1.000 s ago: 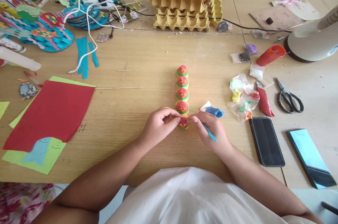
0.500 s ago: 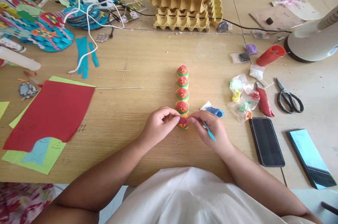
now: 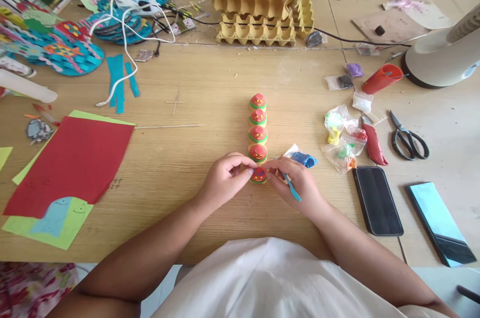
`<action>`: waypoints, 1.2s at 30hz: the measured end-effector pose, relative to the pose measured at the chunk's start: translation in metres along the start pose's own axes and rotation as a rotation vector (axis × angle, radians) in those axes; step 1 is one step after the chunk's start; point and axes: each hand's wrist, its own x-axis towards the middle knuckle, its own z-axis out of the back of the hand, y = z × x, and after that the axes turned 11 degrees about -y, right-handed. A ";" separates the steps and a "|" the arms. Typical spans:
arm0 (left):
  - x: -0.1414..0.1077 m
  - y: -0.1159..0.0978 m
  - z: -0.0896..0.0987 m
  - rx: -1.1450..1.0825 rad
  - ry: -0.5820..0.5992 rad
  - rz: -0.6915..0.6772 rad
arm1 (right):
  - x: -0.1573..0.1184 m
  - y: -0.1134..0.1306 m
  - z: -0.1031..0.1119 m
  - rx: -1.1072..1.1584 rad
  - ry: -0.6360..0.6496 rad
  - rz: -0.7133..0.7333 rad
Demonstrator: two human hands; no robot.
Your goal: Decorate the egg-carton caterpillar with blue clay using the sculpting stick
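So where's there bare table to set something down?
Below the thin stick, between the red sheet and the row of red-topped pieces, beyond the left forearm. Another, nearly bare, lies between that row and the egg cartons. Crowded: right, with packets, scissors, phones; back left, with woven crafts.

Five small domes (image 3: 258, 134) stand before you in straight row. Each: red top, green band, yellow face marks. Nearest dome (image 3: 259, 176) shows also blue on top, partly covered by your left hand (image 3: 224, 178). Slim blue tool (image 3: 293, 188) slants in your right hand (image 3: 305, 180), flat end toward you.
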 end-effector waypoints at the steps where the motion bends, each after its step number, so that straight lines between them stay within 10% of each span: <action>1: 0.000 0.000 0.000 0.004 -0.003 0.001 | 0.000 0.000 0.000 0.002 0.001 0.000; 36: -0.005 0.001 0.001 -0.133 0.075 -0.041 | 0.001 -0.007 -0.012 0.110 -0.033 0.107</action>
